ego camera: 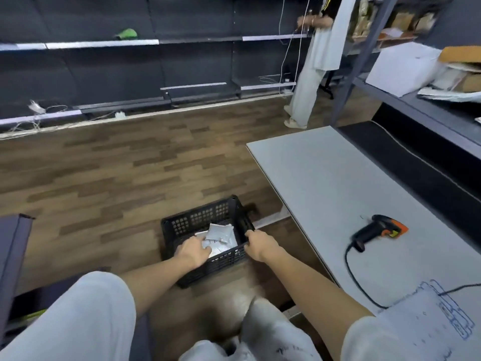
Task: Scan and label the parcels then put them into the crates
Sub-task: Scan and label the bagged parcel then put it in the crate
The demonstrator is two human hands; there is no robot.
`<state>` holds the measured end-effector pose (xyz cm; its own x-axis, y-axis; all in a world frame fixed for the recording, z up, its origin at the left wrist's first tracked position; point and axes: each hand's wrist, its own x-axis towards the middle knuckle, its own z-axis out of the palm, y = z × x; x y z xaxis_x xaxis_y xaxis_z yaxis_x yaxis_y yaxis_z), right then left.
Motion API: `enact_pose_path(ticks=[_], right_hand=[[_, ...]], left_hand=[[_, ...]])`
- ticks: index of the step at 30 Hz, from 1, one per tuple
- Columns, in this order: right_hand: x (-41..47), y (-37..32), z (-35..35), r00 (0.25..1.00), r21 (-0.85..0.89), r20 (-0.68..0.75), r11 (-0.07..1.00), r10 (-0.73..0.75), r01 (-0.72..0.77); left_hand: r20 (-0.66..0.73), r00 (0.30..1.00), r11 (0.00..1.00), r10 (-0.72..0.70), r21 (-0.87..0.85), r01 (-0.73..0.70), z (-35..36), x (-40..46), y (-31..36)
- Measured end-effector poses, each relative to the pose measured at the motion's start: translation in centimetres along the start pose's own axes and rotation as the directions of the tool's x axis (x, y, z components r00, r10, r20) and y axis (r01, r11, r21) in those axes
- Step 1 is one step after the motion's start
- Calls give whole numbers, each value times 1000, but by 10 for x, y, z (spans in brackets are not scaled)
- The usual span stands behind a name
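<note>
A black plastic crate (197, 220) stands on the wooden floor left of the table. Grey-white parcels (221, 234) lie inside it. My left hand (191, 250) reaches down into the crate and rests on the parcels; its fingers are partly hidden, so a grip cannot be made out. My right hand (260, 244) grips the crate's right rim. A black and orange barcode scanner (380, 230) lies on the white table (325, 183), its cable trailing toward me.
A printed sheet (426, 321) lies at the table's near right corner. Dark shelving (130, 61) lines the far wall. Another person (312, 74) stands at the back by a rack with white boxes (400, 66). A dark shelf edge (13, 251) stands at left.
</note>
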<state>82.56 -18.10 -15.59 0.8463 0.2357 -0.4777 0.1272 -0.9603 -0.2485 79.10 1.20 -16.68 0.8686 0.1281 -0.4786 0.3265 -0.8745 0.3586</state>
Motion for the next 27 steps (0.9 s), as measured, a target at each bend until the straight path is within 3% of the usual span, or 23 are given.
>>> enact_pose_path(ticks=[11,20,27], right_hand=[[115,-17,-16,982,-111,164,987,-93,113],[216,0,-48,967,-132,237,983,-92,126],[263,13,-59,934,-197,347,968,-82,158]], left_hand=[[4,982,979,-187,-83,186,-16,75,-15],[42,979,980,-199,14,198,-37,171,35],[116,964,968,-238,-58,246,-39,206,48]])
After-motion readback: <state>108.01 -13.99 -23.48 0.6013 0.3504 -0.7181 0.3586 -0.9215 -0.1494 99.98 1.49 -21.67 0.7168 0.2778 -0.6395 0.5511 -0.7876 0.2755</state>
